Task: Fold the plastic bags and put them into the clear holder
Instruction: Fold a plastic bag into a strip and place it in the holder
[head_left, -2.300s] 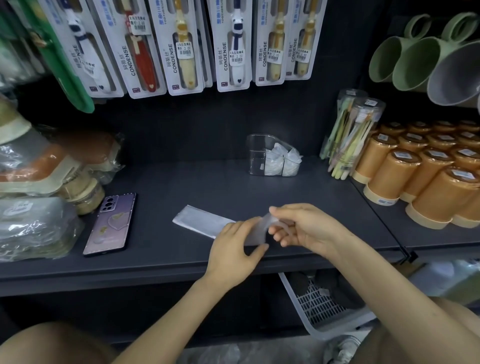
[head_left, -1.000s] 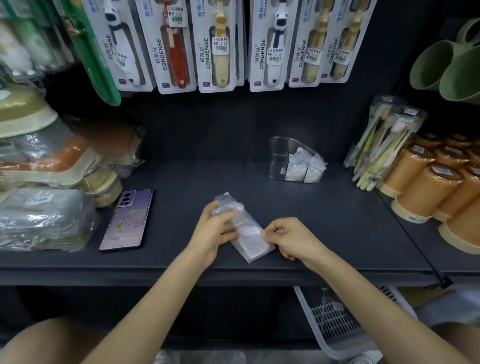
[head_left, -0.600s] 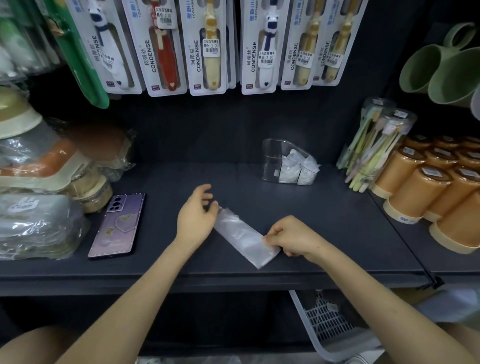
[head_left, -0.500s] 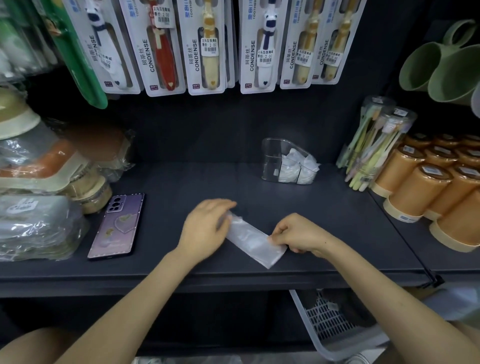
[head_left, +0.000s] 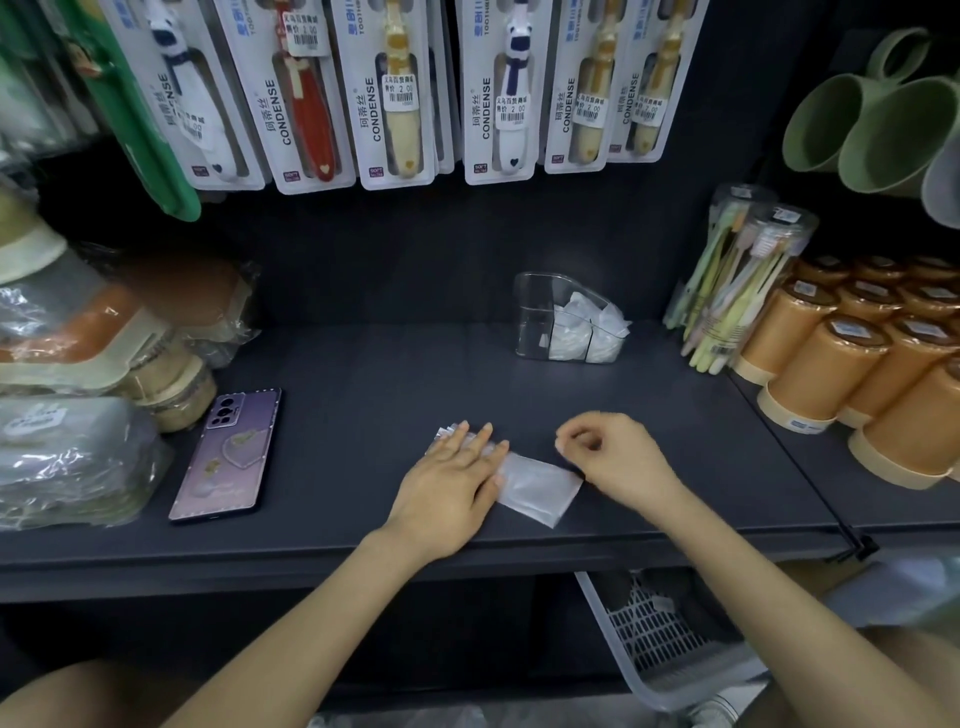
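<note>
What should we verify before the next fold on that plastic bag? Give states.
1. Plastic bag lies flat on the shelf: ok.
2. Left hand presses its left end, fingers straight: ok.
3. Right hand grips the free end: cannot tell, blurred, fingers curled.
4. Clear holder has room: ok, folded bags fill only its right side.
5. Phone apart from the bag: ok.

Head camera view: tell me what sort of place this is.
Probably a small shop's display shelf. White carded toothbrushes with price stickers hang in a row, identical orange plastic cups with labels stand in ranks at the right, and clear plastic tubs of toothbrushes stand beside them.
</note>
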